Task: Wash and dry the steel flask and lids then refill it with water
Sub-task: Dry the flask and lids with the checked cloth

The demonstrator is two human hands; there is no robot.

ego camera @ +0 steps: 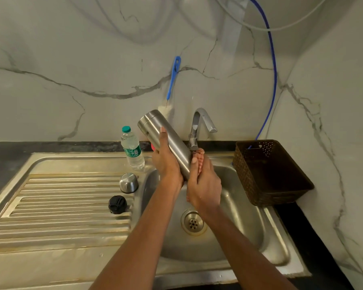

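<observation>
Flask (pixel 166 141) is held tilted above the sink (pixel 235 233) basin, its upper end leaning up and to the left and its lower end down between the two hands, over the basin's rear left part. Far left of the sink basin runs the ribbed drainboard (pixel 57 212), joined to it. On the drainboard just left of the basin lies a black lid (pixel 117 204), and behind it, also just left of the basin, a steel cap (pixel 129 182) stands dome up. Behind the cap, at the sink's rear left corner, a plastic bottle (pixel 132 148) with a green top stands upright, holding clear water. The left hand (pixel 166 160) is closed around the flask's middle from the left side, thumb laid along the steel. The right hand (pixel 204 185) is wrapped shut on a pink cloth (pixel 199 156) pressed against the flask's lower part, thumb touching the metal; cloth ends show above and below the fist. Above the sink's back edge a blue brush (pixel 173 77) hangs on the marble wall. A chrome tap (pixel 199 126) rises behind the basin, its spout pointing right, just beside the cloth. Right of the sink a brown basket (pixel 268 172) sits on the dark counter, touching the sink's rim, and a blue hose (pixel 271 65) drops down the wall into it.
</observation>
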